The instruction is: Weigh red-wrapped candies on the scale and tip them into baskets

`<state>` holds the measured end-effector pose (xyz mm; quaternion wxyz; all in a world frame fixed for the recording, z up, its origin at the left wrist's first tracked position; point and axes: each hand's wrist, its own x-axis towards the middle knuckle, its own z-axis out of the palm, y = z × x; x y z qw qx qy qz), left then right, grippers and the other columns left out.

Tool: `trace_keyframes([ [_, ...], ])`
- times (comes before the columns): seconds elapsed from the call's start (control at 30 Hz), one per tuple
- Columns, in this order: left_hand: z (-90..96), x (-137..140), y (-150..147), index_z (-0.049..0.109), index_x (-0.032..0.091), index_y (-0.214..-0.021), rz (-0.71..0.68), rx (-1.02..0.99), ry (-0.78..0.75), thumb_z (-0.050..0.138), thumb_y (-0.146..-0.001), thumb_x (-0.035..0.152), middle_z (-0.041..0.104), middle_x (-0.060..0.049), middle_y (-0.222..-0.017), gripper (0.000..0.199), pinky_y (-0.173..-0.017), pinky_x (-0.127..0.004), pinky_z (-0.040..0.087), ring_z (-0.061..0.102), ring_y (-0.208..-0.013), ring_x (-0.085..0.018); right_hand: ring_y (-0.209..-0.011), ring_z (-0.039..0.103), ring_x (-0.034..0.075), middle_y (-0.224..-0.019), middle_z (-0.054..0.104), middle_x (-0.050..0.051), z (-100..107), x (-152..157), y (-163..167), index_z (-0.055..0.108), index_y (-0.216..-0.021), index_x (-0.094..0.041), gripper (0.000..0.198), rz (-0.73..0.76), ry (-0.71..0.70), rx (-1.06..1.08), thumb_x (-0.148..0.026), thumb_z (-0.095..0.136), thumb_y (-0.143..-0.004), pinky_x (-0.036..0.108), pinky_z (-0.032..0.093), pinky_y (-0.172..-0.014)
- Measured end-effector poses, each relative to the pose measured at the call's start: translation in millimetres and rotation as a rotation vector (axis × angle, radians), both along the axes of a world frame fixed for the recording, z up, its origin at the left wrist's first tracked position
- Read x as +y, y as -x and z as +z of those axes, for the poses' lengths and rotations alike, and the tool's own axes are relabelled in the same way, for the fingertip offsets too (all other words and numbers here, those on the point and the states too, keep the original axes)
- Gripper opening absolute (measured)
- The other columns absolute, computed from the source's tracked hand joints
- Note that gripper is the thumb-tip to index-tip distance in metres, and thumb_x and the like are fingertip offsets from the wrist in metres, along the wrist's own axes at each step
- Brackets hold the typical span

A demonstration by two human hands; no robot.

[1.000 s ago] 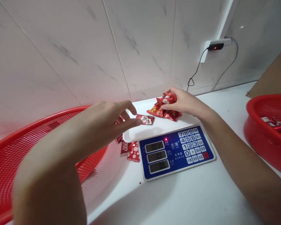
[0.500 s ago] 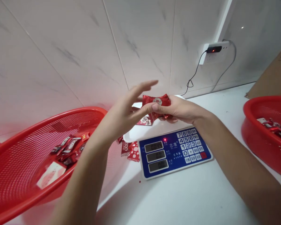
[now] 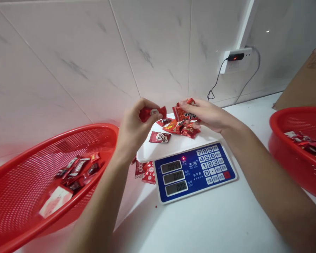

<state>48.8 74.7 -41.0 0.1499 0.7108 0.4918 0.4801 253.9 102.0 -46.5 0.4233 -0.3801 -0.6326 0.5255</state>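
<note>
My left hand is closed on a red wrapped candy with a pale round mark, held above the left side of the scale's white pan. To its right, my right hand grips a red candy packet with dark lettering. Below it, several shiny red candies lie heaped on the pan. A flat dark red packet with a white label lies apart at the pan's left. The blue panel of the digital scale has lit digits and a red light.
A red mesh basket with several candies and a whitish packet stands at the left. Another red basket with packets is at the right. Red packets lie beside the scale. A cardboard box and a wall socket are behind.
My hands have moved apart. The red candy, earlier between them, is now in my left hand; the packet in my right hand and the candies on the pan have come into view.
</note>
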Motion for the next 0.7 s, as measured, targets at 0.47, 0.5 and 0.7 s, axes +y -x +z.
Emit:
trace_keyframes([
  [0.47, 16.0, -21, -5, 0.073, 0.025, -0.100, -0.344, -0.114, 0.024, 0.081, -0.079, 0.043, 0.075, -0.003, -0.107, 0.029, -0.088, -0.031, 0.058, 0.071, -0.102, -0.022, -0.055, 0.047, 0.010, -0.069, 0.054, 0.000, 25, -39, 7, 0.059, -0.082, -0.020, 0.052, 0.265, -0.179, -0.081, -0.072, 0.065, -0.082, 0.023, 0.035, -0.047],
  [0.5, 16.8, -22, -5, 0.073, 0.025, -0.097, -0.334, -0.119, 0.024, 0.081, -0.078, 0.042, 0.075, -0.003, -0.103, 0.027, -0.086, -0.031, 0.059, 0.071, -0.098, -0.022, -0.055, 0.048, 0.010, -0.069, 0.055, 0.001, 25, -39, 6, 0.060, -0.083, -0.020, 0.051, 0.256, -0.181, -0.095, -0.070, 0.066, -0.081, 0.023, 0.036, -0.047],
  [0.7, 9.8, -17, -7, 0.068, 0.021, -0.079, -0.208, -0.144, 0.033, 0.078, -0.080, 0.027, 0.074, -0.001, -0.080, 0.012, -0.071, -0.029, 0.057, 0.071, -0.079, -0.018, -0.074, 0.063, 0.015, -0.093, 0.069, 0.005, 19, -27, 0, 0.067, -0.103, -0.020, 0.028, 0.210, -0.095, -0.093, -0.039, 0.074, -0.085, 0.026, 0.052, -0.060],
])
